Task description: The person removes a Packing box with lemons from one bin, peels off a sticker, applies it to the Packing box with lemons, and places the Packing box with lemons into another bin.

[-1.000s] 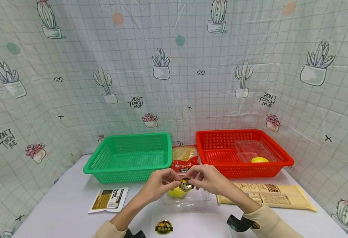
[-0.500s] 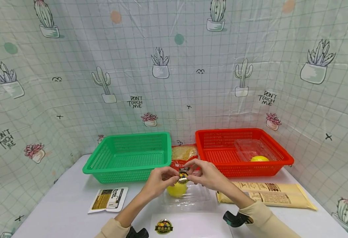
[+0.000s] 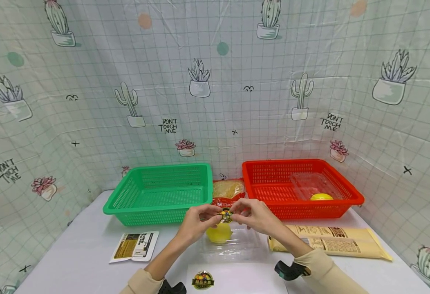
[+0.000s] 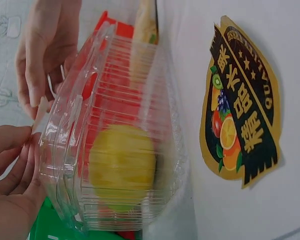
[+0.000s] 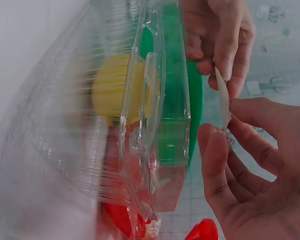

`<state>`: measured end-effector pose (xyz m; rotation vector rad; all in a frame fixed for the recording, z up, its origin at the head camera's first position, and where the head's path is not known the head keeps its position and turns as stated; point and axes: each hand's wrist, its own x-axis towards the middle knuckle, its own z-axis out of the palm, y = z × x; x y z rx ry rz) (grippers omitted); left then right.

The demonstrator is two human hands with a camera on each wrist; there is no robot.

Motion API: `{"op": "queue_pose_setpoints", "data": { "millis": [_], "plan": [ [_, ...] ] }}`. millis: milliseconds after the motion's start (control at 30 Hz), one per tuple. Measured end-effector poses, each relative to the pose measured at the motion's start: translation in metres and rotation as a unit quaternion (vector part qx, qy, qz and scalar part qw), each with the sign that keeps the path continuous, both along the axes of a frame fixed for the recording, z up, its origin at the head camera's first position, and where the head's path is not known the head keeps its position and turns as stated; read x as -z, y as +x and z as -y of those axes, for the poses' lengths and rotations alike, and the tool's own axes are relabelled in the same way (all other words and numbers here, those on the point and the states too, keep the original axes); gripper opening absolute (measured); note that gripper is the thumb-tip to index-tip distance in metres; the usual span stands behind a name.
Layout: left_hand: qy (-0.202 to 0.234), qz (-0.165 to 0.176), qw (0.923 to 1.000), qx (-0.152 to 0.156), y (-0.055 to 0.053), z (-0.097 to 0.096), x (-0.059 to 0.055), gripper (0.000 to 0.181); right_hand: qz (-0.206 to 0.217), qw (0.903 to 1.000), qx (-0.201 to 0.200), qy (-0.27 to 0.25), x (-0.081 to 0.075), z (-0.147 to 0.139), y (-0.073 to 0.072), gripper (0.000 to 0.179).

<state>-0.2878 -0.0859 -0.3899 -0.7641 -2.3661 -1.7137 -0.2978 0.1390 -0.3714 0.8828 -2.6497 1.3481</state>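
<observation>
The fruit sticker (image 3: 225,215), black and gold, is at the lower centre of the head frame, held up over a clear plastic box; whether it touches the box cannot be told.

Nearest, at the bottom edge, a white sheet (image 3: 253,279) bears a second sticker (image 3: 202,280) with fruit pictures and lettering. Black wrist cameras (image 3: 290,270) show at both cuffs, lower left and right of the sheet.

Beyond it, at lower centre, the left hand (image 3: 197,224) pinches the sticker's left edge between thumb and finger, and the right hand (image 3: 256,216) pinches its right edge the same way. Behind and below them is the clear plastic box (image 3: 233,250), with a yellow fruit (image 3: 218,234) inside. A white-and-gold packet (image 3: 135,246) lies at lower left, a long pale-yellow package (image 3: 341,241) at lower right, partly behind the right forearm.

Farther back, a green basket (image 3: 157,214) stands left of centre and a red basket (image 3: 303,211) right; the latter contains a clear tray (image 3: 303,183) and another yellow fruit (image 3: 321,197). Between the baskets is a red-and-clear bag (image 3: 229,189). Cactus-printed cloth (image 3: 215,114) fills the upper frame.
</observation>
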Motion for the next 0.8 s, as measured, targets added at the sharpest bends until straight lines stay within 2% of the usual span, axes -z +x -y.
{"op": "queue_pose_setpoints", "data": {
  "millis": [167,267,333,433,567,800],
  "plan": [
    [-0.024,-0.003,0.9996,-0.016,0.0,0.0,0.0,0.024,0.002,1.0,0.003,0.004,0.002,0.001,-0.002,0.019],
    [-0.059,-0.029,0.9974,-0.031,0.001,-0.002,0.0,0.023,-0.001,1.0,0.001,0.008,0.003,0.002,-0.003,0.02],
    [-0.092,-0.056,0.9934,-0.041,0.003,-0.002,0.0,0.022,-0.002,0.9999,-0.001,0.011,0.005,0.002,-0.004,0.021],
    [-0.141,-0.101,0.9833,-0.056,0.004,-0.004,0.001,0.02,-0.002,0.9998,-0.006,0.02,0.008,0.002,-0.005,0.022],
    [-0.182,-0.131,0.9725,-0.062,0.006,-0.005,0.002,0.018,0.002,0.9994,-0.008,0.033,0.012,0.002,-0.006,0.02],
    [-0.2,-0.128,0.9703,-0.048,0.006,-0.005,0.003,0.016,0.011,0.999,-0.006,0.042,0.014,0.003,-0.005,0.02]
  ]
}}
